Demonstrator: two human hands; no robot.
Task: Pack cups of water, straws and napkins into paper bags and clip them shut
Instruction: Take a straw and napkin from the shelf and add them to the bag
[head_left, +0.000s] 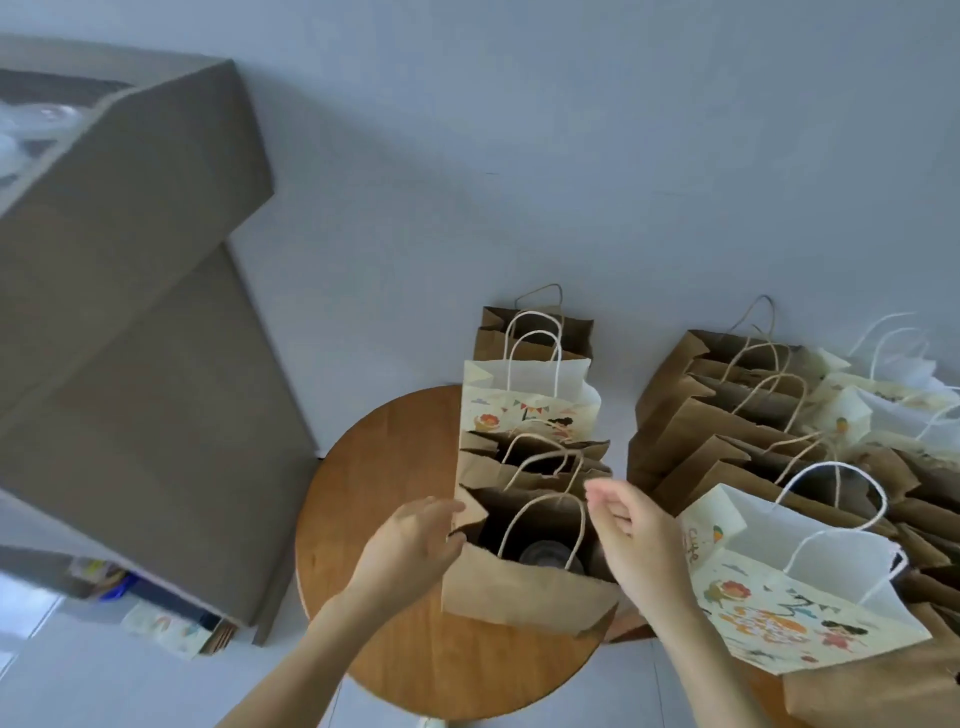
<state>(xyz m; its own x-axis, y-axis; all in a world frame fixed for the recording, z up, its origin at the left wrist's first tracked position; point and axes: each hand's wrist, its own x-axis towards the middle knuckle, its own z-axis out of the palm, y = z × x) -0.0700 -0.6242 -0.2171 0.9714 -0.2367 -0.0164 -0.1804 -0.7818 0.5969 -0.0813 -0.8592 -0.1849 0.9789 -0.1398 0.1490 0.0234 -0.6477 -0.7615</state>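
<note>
left hand (410, 540) on brown bag (524, 597) rim | right hand (631, 540) open beside

This is looking like a room in a home rather than a shop or workshop: a grey upholstered sofa (140, 291) is filling the left side, and a small round wooden table (395, 649) is standing beside it on a pale floor (571, 156). Handled paper bags (779, 415) are crowding the right.

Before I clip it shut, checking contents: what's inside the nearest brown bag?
Inside the nearest brown bag, a lidded cup shows. Straw or napkin: hidden in shadow.
</note>
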